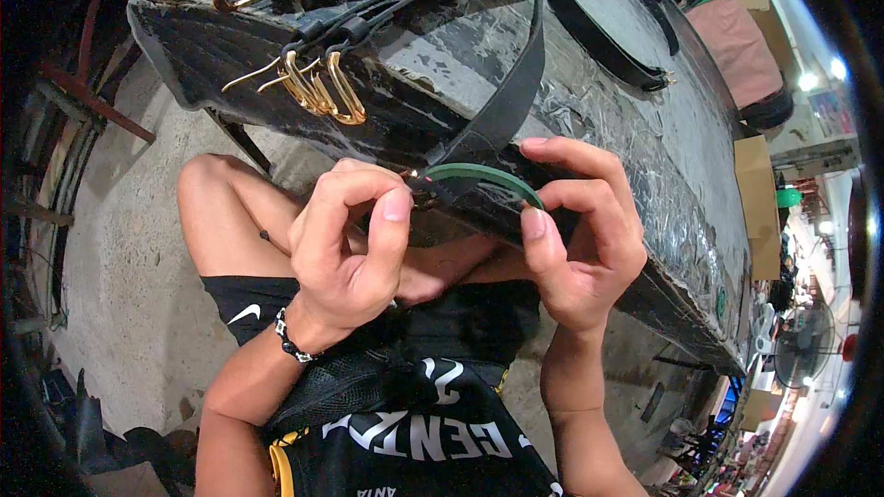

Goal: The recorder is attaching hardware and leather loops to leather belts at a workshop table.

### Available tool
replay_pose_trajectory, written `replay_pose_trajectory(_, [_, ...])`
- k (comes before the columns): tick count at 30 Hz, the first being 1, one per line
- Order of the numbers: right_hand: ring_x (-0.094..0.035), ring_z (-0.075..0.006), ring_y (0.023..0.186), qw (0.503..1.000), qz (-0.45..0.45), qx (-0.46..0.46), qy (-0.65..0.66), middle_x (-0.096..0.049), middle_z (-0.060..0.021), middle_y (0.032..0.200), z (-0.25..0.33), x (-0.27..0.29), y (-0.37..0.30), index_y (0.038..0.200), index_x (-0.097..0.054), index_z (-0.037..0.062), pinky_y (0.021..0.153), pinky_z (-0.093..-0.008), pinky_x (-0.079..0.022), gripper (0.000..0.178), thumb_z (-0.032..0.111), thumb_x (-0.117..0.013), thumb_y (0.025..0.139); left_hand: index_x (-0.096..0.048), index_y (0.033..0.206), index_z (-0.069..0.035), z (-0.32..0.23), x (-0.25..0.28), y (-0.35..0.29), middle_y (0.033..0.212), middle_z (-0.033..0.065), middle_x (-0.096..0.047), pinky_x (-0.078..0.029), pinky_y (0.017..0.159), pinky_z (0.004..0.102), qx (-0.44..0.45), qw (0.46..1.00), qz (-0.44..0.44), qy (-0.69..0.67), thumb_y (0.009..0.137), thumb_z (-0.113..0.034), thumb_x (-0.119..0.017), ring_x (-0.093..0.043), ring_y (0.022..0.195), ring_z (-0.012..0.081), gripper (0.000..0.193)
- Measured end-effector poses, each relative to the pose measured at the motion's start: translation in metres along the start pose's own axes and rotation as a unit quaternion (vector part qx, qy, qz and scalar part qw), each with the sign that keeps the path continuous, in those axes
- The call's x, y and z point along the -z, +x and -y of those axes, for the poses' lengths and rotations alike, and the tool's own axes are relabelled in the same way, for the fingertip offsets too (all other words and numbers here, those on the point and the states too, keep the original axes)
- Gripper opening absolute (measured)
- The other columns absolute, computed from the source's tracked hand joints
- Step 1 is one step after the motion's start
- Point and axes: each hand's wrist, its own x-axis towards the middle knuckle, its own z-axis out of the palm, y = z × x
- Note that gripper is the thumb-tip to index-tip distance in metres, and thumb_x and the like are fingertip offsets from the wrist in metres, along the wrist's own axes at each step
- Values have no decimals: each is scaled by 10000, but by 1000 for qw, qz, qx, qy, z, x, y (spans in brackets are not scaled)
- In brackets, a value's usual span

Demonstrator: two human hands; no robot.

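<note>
Between my hands a thin green strip bows upward in a shallow arc. My right hand pinches its right end between thumb and fingertips. My left hand is closed, thumb against forefinger, at a small dark piece with a glint of metal by the strip's left end; what exactly it grips is partly hidden by the fingers. A black belt hangs over the bench edge just behind the strip, its lower part passing behind my hands.
On the plastic-wrapped bench lie several black belts with gold buckles, some dangling over the near edge. Another belt curves across the top. To the right stand a cardboard box and a fan.
</note>
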Motion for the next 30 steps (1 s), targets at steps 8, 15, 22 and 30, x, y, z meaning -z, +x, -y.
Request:
replay_pose_trajectory(8, [-668,-286,1066,975,-57,-117,181,-675,-245,1169,12,24,1,922,-616,-35,995,-408,-507,106,17,-667,846,-582,858,-24,-6,12,13,811,4,-568,-403,650,228,203,978,18,-31,1078,-239,-546,-497,697,86,309])
replay_pose_trajectory(15, [-640,-311,1066,945,-174,-151,233,-656,-203,1114,3,90,-2,953,-567,22,968,-438,-470,227,230,-634,896,-529,1417,33,-17,-21,23,1136,149,-710,-548,655,279,465,663,284,-514,1103,-562,-247,-690,951,184,730])
replay_pose_trajectory(22, [-635,-286,1124,974,-43,-200,94,-672,-227,1241,4,126,-4,899,-620,0,1036,-409,-444,142,116,-690,856,-574,1083,-43,-48,-10,41,881,22,-644,-474,586,262,380,837,174,-353,1009,-198,-660,-586,703,78,192])
replay_pose_trajectory(30, [-632,-285,1182,967,140,-146,-155,-659,-211,1308,-3,107,15,889,-632,-11,1021,-390,-459,178,123,-728,824,-689,1061,-26,-3,5,19,804,-70,-583,-382,591,186,284,946,106,-112,900,-124,-813,-476,681,3,226])
